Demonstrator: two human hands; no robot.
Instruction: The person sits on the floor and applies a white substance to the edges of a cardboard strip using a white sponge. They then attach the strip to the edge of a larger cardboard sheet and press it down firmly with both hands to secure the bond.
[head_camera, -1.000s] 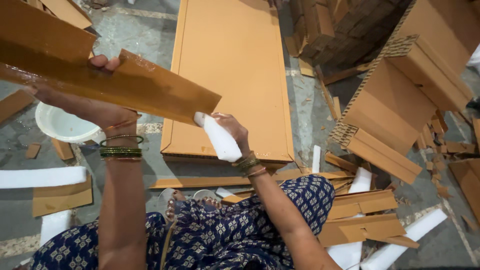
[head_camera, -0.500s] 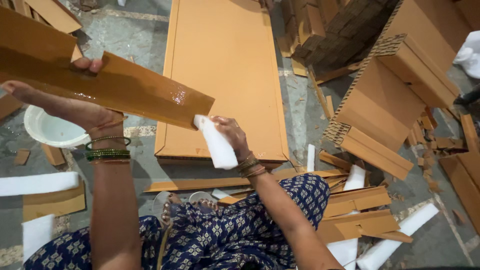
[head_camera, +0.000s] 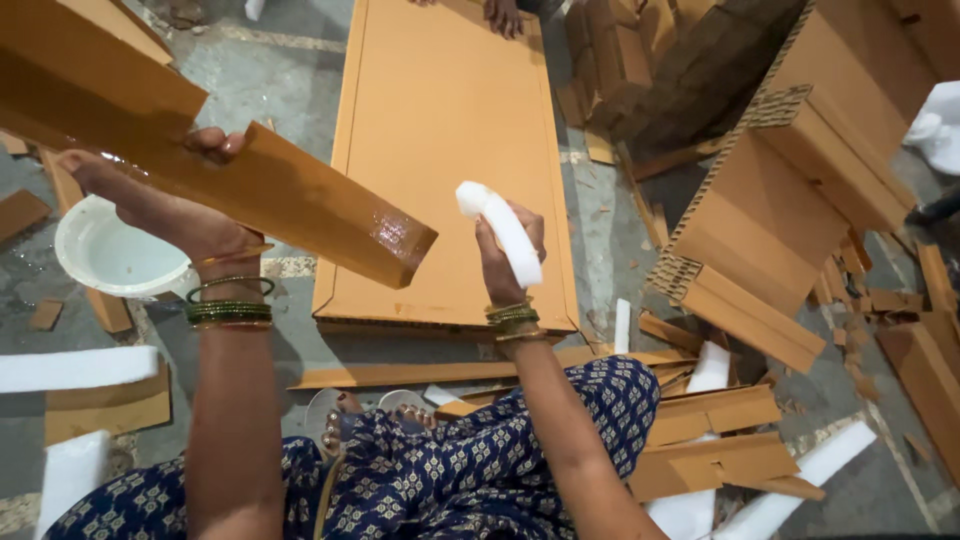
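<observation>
1. Two hands: the left hand (head_camera: 185, 215) grips one long cardboard strip (head_camera: 230, 170) from beneath, raised and slanting; its upper end is cut off by the frame.
2. The right hand (head_camera: 505, 255) is closed around one white foam piece (head_camera: 500, 228), just beside the strip's glossy lower end.
3. One large cardboard sheet (head_camera: 450, 130) lies on the floor (head_camera: 270, 70).
4. One white bowl (head_camera: 110, 255) is partly hidden by the left wrist.
5. Another person's hand (head_camera: 503, 14) touches the sheet's far edge.
</observation>
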